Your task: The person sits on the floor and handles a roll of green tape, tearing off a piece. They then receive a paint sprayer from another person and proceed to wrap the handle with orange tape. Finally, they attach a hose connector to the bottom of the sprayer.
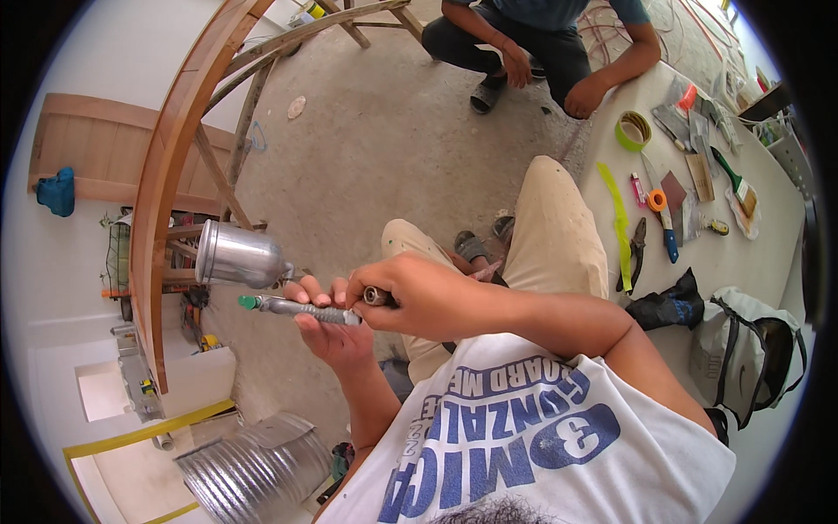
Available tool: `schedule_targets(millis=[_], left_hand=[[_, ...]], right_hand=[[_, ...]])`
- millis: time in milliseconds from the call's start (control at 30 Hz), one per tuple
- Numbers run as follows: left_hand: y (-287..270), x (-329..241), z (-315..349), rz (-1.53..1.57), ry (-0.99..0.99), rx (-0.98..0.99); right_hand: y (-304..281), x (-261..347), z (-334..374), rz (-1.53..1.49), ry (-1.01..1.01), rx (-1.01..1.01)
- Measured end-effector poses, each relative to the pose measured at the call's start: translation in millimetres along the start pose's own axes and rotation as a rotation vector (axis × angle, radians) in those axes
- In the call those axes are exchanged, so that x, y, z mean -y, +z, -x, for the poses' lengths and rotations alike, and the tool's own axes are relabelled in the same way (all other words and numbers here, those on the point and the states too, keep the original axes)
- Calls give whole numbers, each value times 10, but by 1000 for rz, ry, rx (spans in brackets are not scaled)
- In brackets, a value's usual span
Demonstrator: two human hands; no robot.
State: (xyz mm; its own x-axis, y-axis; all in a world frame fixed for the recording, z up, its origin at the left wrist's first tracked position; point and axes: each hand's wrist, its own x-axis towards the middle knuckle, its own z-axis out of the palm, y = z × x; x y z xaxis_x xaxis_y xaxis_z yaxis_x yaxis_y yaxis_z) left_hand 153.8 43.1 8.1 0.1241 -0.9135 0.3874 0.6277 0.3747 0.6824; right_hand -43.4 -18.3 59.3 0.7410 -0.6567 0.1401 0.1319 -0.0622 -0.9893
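Note:
In front of my lap I hold a silver spray gun (305, 309) with a ridged section and a green tip. Its round metal paint cup (237, 254) sticks out to the left, lying nearly on its side. My left hand (339, 341) is closed around the gun's body from below, fingers showing on the far side. Crossing over from the right, my right hand (415, 295) pinches at the gun's right end. A short hollow metal fitting (377, 297) is held in its curled fingers. The fingers partly hide where the fitting and the gun meet.
At right, a pale table (742, 253) bears green tape (633, 130), scissors (656, 199), a brush (735, 182), pliers (639, 253), scrapers and a bag (749, 349). Another person (541, 52) squats beyond. A wooden panel on trestles (175, 175) stands left; a ridged silver duct (257, 472) lies lower left.

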Motion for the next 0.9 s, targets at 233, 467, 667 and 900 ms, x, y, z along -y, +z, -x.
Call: schedule_targets(millis=[233,467,667,900], left_hand=[[69,-1,-11,45,-3,-25],[22,7,0,95,-34,27],[89,3,-45,-40,16,-34],[47,0,-47,-89,61,-52]], right_hand=[[22,-167,-6,177,-50,-112],[55,-221,-51,141,24,-112],[-23,-155,38,265,-24,-132],[253,-200,95,313,-308,-173]])
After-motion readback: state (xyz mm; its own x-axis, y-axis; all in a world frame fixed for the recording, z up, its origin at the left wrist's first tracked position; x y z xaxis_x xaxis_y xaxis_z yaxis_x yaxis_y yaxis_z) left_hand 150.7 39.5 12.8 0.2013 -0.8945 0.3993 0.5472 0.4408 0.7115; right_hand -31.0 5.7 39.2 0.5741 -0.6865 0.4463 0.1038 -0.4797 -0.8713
